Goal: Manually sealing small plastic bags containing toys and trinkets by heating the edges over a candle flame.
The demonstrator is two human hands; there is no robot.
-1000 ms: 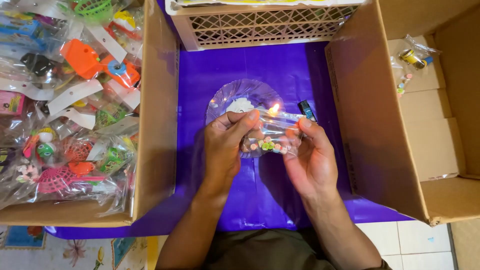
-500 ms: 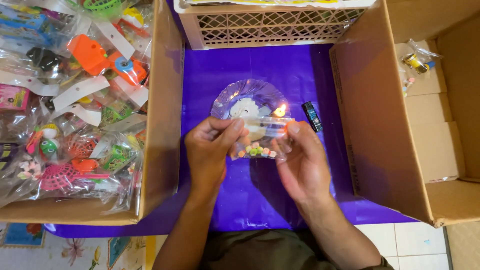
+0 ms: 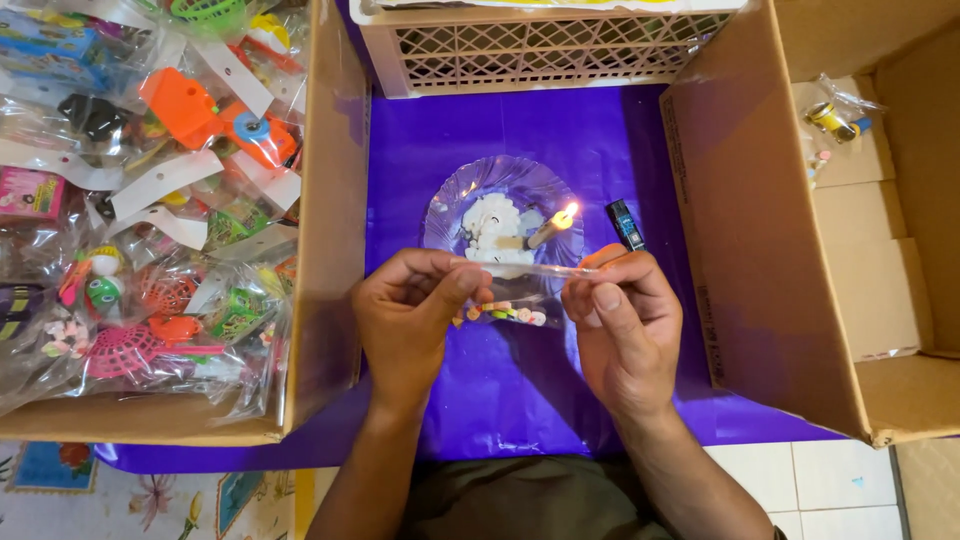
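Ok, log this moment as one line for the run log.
left hand: pinches clear bag | right hand: pinches other end | lit candle on plate behind

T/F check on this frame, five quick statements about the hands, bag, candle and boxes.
1. Both hands hold a small clear bag: the left hand and the right hand pinch the clear bag at its ends. True.
2. The candle is unlit. False: a flame burns at its tip.
3. The candle sits on a clear plate on the purple sheet. True.
4. The cardboard box on the left holds only loose paper. False: it is full of bagged colourful toys.
5. The white lattice crate lies between the hands and the person. False: it stands at the far edge, beyond the plate.
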